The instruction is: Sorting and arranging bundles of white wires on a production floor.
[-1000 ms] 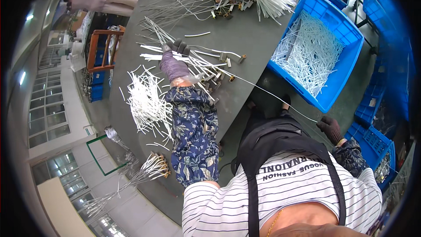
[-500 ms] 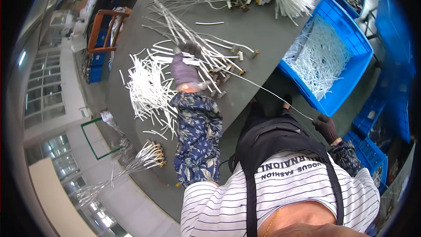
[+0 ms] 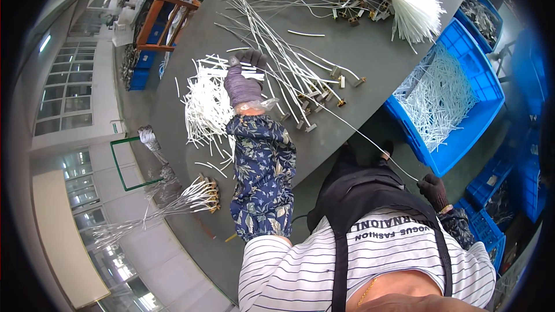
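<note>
My left hand [image 3: 245,80], in a dark glove with a purple cuff, is closed around a few short white tubes at the right edge of a heap of white tubes [image 3: 205,107]. Tube ends stick out on both sides of its fingers. Low on the right, my right hand [image 3: 432,190], also dark-gloved, pinches the end of a long white wire [image 3: 370,139]. That wire runs up to the table, among several white wires with small metal ends [image 3: 311,104] just right of my left hand.
A larger bundle of white wires [image 3: 407,8] lies at the table's far side. Another bundle [image 3: 196,196] rests on the near left edge. To the right stands a blue bin [image 3: 491,118] holding many white strands. An orange-brown frame [image 3: 151,20] is at the far left.
The whole view has shifted, with the table now further right. My left hand has moved left from the wires toward the tube heap. My right hand keeps hold of the wire end.
</note>
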### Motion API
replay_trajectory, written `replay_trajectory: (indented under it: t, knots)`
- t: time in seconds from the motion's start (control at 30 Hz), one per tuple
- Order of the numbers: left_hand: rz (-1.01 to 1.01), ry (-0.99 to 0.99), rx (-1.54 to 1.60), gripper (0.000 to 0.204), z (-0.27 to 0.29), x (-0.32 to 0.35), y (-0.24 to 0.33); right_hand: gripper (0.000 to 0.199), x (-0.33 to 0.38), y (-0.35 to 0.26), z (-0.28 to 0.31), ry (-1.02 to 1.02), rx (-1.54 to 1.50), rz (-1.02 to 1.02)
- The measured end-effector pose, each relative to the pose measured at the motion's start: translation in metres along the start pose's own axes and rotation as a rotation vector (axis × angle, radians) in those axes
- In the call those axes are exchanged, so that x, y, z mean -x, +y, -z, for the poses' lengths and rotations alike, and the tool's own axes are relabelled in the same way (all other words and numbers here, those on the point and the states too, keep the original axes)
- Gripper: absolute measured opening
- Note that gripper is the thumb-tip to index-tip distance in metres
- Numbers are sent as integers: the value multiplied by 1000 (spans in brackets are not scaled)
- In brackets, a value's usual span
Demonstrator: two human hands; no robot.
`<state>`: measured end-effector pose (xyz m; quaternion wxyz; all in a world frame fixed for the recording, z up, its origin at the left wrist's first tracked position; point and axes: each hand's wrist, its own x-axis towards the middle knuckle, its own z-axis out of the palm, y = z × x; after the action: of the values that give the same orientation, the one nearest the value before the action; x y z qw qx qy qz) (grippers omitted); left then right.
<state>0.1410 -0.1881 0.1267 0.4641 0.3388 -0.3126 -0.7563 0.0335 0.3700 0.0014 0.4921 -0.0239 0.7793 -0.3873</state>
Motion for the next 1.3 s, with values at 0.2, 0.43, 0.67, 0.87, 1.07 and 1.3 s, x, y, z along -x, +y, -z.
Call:
replay_trajectory:
  t: [0.2,0.43,0.67,0.87,1.07,1.3]
  knots:
    - [432,76,-346,33,-36,76,-39,24,-3,8,2,-36,31,30]
    - [578,-209,-561,44,19,79,-105,28,-27,-38,-4,-82,-11,-14]
    - [351,-34,-765,30,6,93,-112,36,-53,-218,-83,-262,-146,306]
    - [347,-85,-901,28,32,60,-93,73,-105,-278,-125,-377,84,621]
    - [555,-217,-343,32,56,24,-65,72,-225,-353,-93,373,725,755]
    - [574,-192,-38,23,14,53,-102,31,-232,-315,-84,133,569,767]
